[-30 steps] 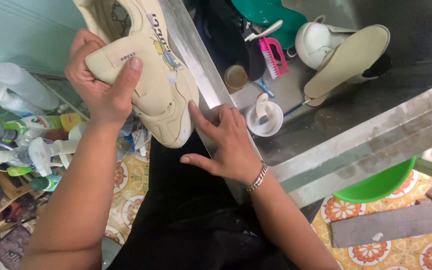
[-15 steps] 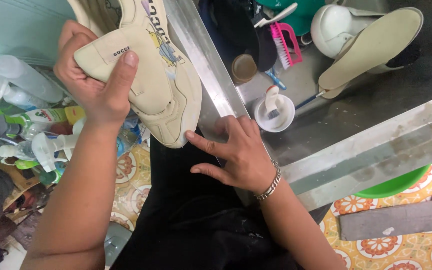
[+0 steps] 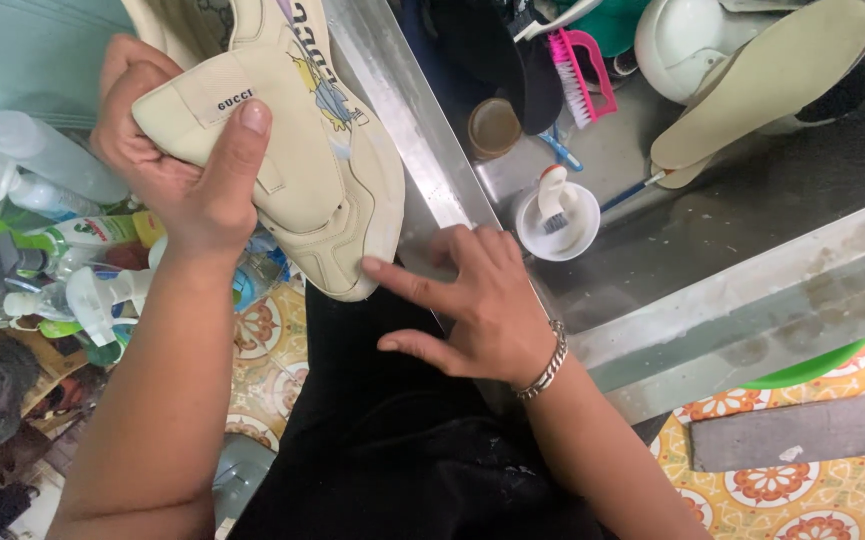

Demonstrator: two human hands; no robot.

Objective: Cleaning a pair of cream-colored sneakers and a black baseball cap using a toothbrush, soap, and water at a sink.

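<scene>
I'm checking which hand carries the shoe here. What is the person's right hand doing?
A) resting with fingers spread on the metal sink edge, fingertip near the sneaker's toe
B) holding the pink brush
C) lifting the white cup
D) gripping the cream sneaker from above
A: the right hand lies spread on the metal sink edge, its index fingertip by the toe of the cream sneaker, which the left hand grips.
</scene>
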